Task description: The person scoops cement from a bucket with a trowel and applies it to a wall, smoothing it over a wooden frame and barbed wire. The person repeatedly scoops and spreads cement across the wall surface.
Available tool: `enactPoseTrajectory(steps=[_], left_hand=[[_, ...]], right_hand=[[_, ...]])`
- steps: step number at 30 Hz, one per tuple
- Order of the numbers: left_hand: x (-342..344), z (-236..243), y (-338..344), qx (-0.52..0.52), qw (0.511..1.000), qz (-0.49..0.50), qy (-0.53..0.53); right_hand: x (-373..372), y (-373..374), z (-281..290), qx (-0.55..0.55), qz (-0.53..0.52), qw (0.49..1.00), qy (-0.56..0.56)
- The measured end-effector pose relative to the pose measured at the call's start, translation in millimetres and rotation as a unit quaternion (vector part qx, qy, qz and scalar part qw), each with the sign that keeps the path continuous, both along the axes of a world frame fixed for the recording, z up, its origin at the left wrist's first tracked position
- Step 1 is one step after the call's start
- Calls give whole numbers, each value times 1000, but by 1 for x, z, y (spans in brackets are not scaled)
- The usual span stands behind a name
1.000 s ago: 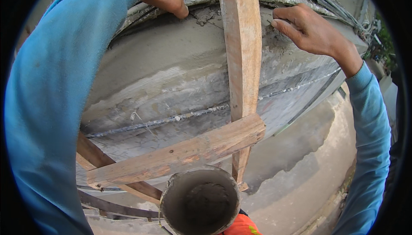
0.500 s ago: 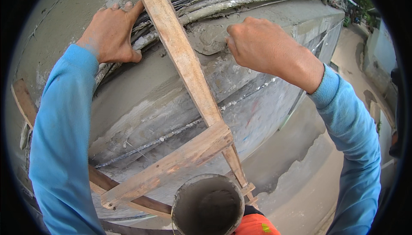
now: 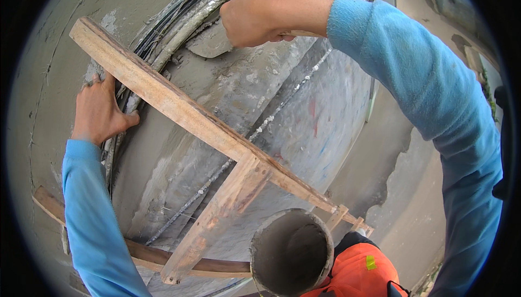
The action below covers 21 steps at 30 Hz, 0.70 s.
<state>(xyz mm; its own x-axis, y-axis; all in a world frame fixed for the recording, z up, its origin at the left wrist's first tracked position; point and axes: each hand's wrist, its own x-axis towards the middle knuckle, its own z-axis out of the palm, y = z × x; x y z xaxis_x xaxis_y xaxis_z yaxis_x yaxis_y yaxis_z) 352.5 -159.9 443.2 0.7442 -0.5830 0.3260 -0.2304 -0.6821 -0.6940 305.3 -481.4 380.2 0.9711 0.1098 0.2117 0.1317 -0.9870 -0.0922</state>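
Note:
My right hand (image 3: 255,17) is closed around the wooden handle of a trowel (image 3: 210,42); its flat, mortar-smeared blade lies against the grey ledge below the cables. To the left, my left hand (image 3: 100,109) rests on the wall, fingers spread, its thumb reaching across a bundle of cables and pipe (image 3: 187,28). The index fingertip is hidden behind a wooden beam (image 3: 163,99) that slants between my hands. Wet grey mortar coats the wall (image 3: 70,42) around the bundle.
A bucket (image 3: 293,251) with grey mortar inside is at the lower middle, beside a person in an orange top (image 3: 358,267). A wooden crosspiece (image 3: 217,215) joins the beam. Another timber (image 3: 49,204) is at left. The ground (image 3: 407,188) lies far below.
The view has turned, so the beam slants more and the bucket appears farther right. My right hand with the trowel now appears higher and farther left; my left hand stays at the cable bundle.

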Motion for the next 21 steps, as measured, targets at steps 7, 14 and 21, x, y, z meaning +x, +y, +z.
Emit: enactPoseTrajectory(steps=[7, 14, 21], left_hand=[[2, 2, 2, 4, 1000, 16, 12], [-1, 1, -1, 17, 1000, -1, -6], [-4, 0, -3, -8, 1000, 0, 9]], right_hand=[[-5, 16, -9, -16, 79, 997, -14], [-13, -4, -15, -31, 98, 994, -25], [-28, -12, -26, 5, 98, 995, -32]])
